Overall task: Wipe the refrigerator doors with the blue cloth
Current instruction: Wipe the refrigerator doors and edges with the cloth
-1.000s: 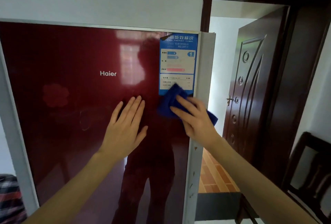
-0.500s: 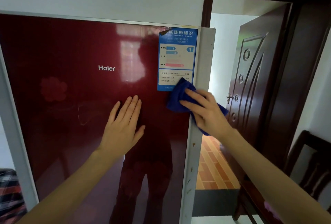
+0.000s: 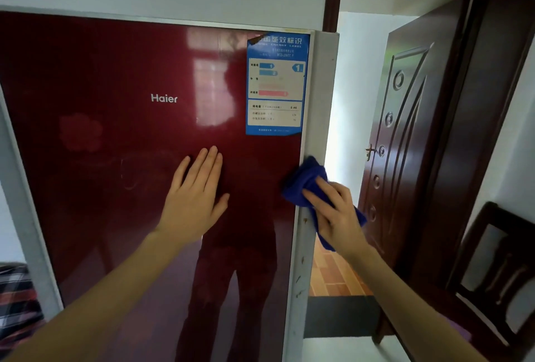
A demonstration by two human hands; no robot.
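A glossy dark red refrigerator door point(image 3: 115, 159) with a silver frame fills the left and middle of the view. My left hand point(image 3: 194, 196) lies flat on the door, fingers together and pointing up. My right hand point(image 3: 333, 214) presses the blue cloth point(image 3: 304, 182) against the door's silver right edge, below the blue energy label point(image 3: 276, 83). Part of the cloth hangs behind my right hand.
A dark brown wooden room door point(image 3: 405, 135) stands open to the right, past a doorway with a tiled floor point(image 3: 330, 272). A dark wooden chair point(image 3: 498, 269) is at the lower right. Checked fabric point(image 3: 17, 298) shows at the lower left.
My right hand has slid the blue cloth from the label's lower corner rightward and down onto the door's silver edge. My left hand has stayed flat on the door.
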